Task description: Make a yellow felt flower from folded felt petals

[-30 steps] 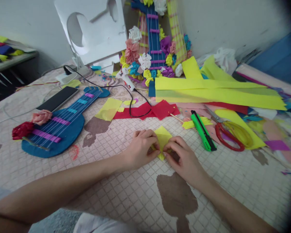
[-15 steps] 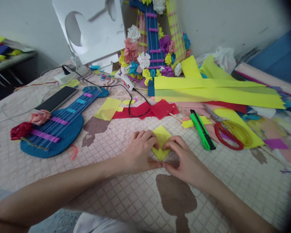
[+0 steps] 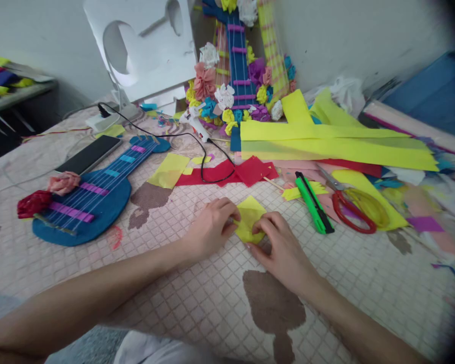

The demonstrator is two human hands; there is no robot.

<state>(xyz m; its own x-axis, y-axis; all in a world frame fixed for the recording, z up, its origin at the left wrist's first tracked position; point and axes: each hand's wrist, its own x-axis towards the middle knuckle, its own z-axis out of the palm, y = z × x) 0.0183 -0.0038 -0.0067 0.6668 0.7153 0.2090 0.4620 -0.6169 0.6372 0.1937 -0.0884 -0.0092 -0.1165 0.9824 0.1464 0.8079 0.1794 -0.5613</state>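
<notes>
A crafting space, whether home or workshop unclear: scissors, a green cutter, a glue gun and yellow strips lie on quilted cloth.

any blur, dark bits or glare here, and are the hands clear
Head view: dark, blurred band down the right edge, paper scraps near it soft; head view: bright patch low on the white panel; head view: left hand and right hand readable, slightly soft.
</notes>
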